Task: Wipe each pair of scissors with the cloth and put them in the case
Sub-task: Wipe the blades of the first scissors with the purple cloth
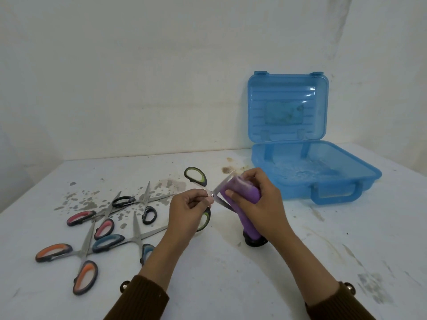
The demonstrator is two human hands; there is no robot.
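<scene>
My left hand (188,210) pinches the green-handled scissors (196,174) at the pivot, with the blades spread open above the table. My right hand (261,202) grips a purple cloth (240,204) folded around one blade. The open blue plastic case (318,181) stands at the right rear, its lid upright against the wall; its bottom tray looks empty of scissors. Several more scissors lie to the left: pink-handled (92,219), black-handled (136,204), orange-handled (69,262) and blue-handled (115,242).
The white table (231,273) is stained and flecked with chipped paint. A small black object (254,241) sits under the hanging end of the cloth. A pale wall stands close behind the table.
</scene>
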